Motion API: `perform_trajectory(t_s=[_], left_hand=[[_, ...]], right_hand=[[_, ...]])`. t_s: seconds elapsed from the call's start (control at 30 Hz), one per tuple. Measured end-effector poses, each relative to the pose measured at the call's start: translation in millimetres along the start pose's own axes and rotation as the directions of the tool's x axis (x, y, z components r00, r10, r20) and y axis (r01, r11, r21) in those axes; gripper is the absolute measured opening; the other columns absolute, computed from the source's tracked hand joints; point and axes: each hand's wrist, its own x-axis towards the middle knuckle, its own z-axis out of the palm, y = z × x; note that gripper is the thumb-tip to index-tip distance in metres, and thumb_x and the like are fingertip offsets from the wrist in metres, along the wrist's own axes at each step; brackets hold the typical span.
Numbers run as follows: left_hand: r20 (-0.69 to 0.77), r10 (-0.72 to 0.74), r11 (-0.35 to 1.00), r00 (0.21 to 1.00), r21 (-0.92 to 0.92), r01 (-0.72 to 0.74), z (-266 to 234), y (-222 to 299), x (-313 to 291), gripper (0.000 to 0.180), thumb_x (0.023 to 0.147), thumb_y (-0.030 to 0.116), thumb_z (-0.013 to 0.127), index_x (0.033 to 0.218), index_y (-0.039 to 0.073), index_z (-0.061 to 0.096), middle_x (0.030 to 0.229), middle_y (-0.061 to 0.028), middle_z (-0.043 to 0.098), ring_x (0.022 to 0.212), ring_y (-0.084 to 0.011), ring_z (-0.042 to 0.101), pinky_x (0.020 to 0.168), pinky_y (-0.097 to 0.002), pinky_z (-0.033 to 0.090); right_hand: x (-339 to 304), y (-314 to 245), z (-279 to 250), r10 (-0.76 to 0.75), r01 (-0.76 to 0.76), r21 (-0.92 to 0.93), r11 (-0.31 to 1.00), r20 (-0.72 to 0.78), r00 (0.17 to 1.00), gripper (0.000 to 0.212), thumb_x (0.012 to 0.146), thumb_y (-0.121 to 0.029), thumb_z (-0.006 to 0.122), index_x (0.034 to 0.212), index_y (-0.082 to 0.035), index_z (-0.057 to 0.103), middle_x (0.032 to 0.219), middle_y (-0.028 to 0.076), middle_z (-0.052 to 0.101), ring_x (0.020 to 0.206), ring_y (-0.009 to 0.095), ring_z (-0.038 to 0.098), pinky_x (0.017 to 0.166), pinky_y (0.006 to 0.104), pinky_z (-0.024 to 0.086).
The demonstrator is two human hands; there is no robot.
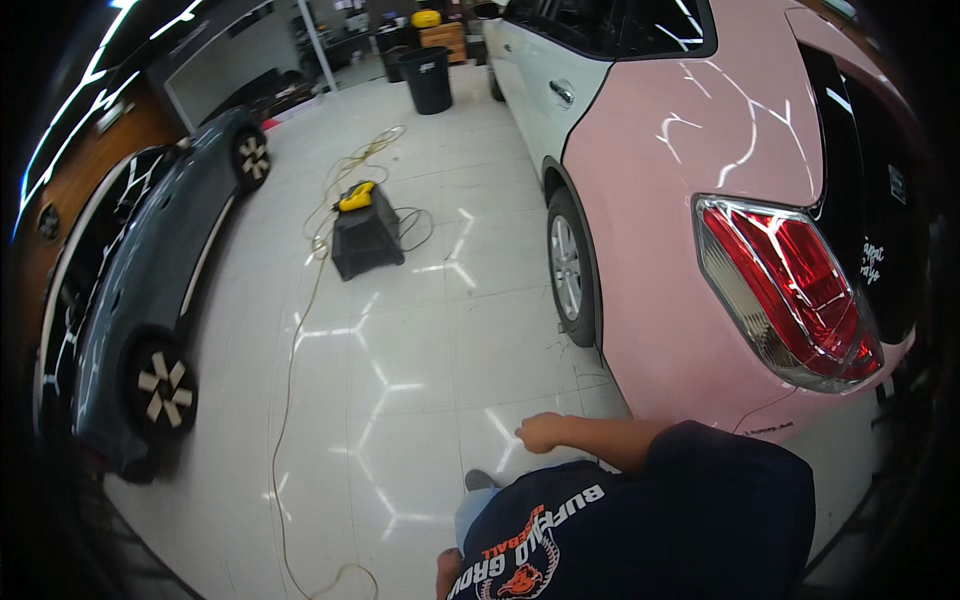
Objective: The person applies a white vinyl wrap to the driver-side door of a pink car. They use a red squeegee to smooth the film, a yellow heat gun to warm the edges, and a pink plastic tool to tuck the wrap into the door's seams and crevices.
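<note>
Neither hand shows any object in it, and no tool rests against the nearest thing, the pink-and-white car point(640, 240) on the right, so I judge that no handling is under way on it; its tail light point(780, 285) and rear wheel point(567, 265) are in place, but what is done or left on the bodywork cannot be told from this view. The right hand point(541, 433) is held out in front of the dark shirt point(690, 500), over the floor point(430, 335) and apart from the car's near rear corner, its fingers folded in, narrow, with nothing visible between them. The left hand point(449, 572) is cut by the near edge beside the body, and I cannot tell how its fingers stand. Farther off, between the two cars, a black stool point(365, 243) carries a yellow tool point(353, 196), out of reach as I judge it. A pale yellow cord point(319, 243) loops around the stool's far left side and trails toward the near left, a likely trip hazard. A dark grey car point(150, 250) lines the left, while a black bin point(427, 82) and wooden drawers point(443, 42) stand far off.
</note>
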Motion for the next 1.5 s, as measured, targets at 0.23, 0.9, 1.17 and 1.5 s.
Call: perform_trajectory(t_s=[0.23,0.9,1.17,1.5], left_hand=[[0.293,0.058,0.905,0.954,0.389,-0.174,-266.0,193.4,218.3,0.019,0.096,0.022,0.051,0.104,0.009,0.062,0.082,-0.0061,0.064,0.070,-0.0193,0.065,0.056,-0.0350,0.052],[0.288,-0.144,0.977,0.947,-0.112,0.183,-296.3,704.0,511.5,0.031,0.090,0.022,0.061,0.113,0.001,0.060,0.093,-0.0125,0.063,0.076,-0.0239,0.064,0.062,-0.0384,0.050],[0.442,-0.093,0.990,0.892,0.136,0.036,-335.7,861.1,690.6,0.031,0.092,0.026,0.061,0.112,0.003,0.060,0.094,-0.0126,0.064,0.074,-0.0264,0.064,0.063,-0.0424,0.050],[0.315,0.493,0.759,0.811,0.299,-0.578,-331.0,1300.1,867.6,0.031,0.088,0.025,0.061,0.103,-0.002,0.068,0.086,-0.0138,0.070,0.074,-0.0241,0.067,0.068,-0.0374,0.052]], right_hand=[[52.8,43.4,-105.5,0.241,-0.111,0.407,0.907,-0.284,0.928,0.044,0.089,-0.025,0.054,0.126,-0.001,0.057,0.116,0.025,0.062,0.111,0.041,0.058,0.095,0.0473,0.045],[274.7,344.1,-520.9,0.408,-0.136,0.476,0.869,-0.532,0.742,0.038,0.090,-0.023,0.053,0.120,-0.001,0.060,0.112,0.024,0.062,0.108,0.041,0.058,0.093,0.0475,0.046],[356.9,446.3,-581.2,0.554,-0.447,0.480,0.755,-0.101,0.827,0.045,0.089,-0.027,0.056,0.126,-0.001,0.058,0.118,0.024,0.062,0.112,0.039,0.058,0.099,0.0447,0.045],[407.9,596.0,-771.6,0.763,-0.317,0.720,0.617,-0.449,0.464,0.037,0.091,-0.025,0.059,0.119,-0.001,0.062,0.107,0.021,0.066,0.102,0.037,0.062,0.090,0.0437,0.049]])
